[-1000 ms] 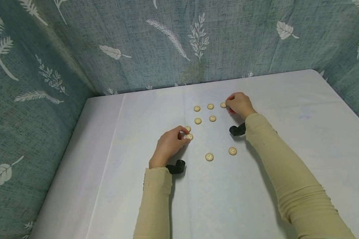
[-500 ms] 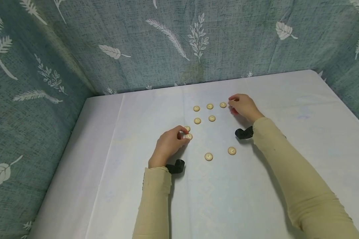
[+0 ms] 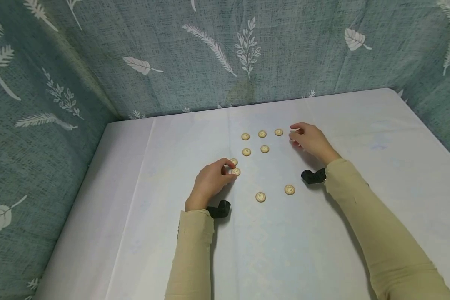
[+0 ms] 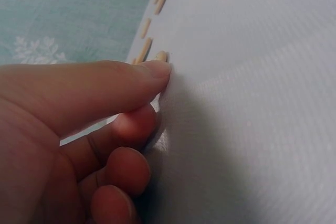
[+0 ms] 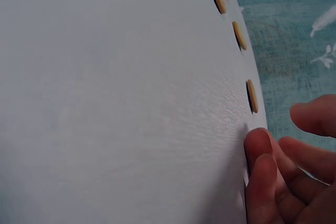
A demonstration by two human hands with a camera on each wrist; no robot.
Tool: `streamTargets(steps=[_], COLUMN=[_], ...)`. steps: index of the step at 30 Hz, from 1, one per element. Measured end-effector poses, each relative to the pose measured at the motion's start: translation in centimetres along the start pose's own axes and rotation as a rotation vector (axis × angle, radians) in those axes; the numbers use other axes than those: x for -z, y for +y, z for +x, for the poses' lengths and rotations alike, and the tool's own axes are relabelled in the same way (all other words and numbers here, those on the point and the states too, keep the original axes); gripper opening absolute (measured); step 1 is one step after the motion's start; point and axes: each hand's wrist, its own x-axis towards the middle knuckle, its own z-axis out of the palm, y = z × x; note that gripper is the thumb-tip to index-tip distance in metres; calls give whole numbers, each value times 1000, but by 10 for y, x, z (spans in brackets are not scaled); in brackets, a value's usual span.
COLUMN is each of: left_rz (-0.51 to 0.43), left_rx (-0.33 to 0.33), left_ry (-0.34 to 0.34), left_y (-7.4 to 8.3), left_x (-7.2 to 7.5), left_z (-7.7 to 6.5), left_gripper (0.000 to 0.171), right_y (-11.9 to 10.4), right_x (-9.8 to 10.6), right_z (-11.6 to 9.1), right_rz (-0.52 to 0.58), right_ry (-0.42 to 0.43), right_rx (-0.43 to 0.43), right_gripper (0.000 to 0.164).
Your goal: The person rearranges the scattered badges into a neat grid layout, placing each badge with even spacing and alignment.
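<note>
Round, pale wooden buttons lie flat on the white-covered table. In the head view, my left hand pinches one button at its edge between thumb and forefinger. A second button lies just beyond it, close to the forefinger tip. To the right, my right hand is apart from the far-right button, fingers loosely bent and holding nothing. The right wrist view shows the same gap between those fingers and the nearest button. My left thumb partly covers the buttons behind it in the left wrist view.
Two buttons make a middle row, one of them a button on the right. A far row includes a button. Nearer me lie two more, a button and a button. A green leaf-patterned curtain borders the table.
My right hand has let go of the far-right button and drawn back to the right and slightly towards me. The button stays in place. My left hand keeps its pinch.
</note>
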Motion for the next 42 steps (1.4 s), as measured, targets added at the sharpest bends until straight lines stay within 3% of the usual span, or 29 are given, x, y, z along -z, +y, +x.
streamTargets(steps=[20,29,42], left_rz=[-5,-6,-4], left_rx=[29,13,23], left_ry=[-20,-4,-10], left_y=[2,1,0], left_x=[-5,-3,-1], left_z=[1,0,1], left_gripper=[23,23,23], right_y=[13,10,3], right_x=[6,2,0], right_z=[-26,-31,-37], right_rz=[-44,-91,-191], right_ry=[-138,-139,-213], right_rx=[102,138,211], right_gripper=[30,27,26])
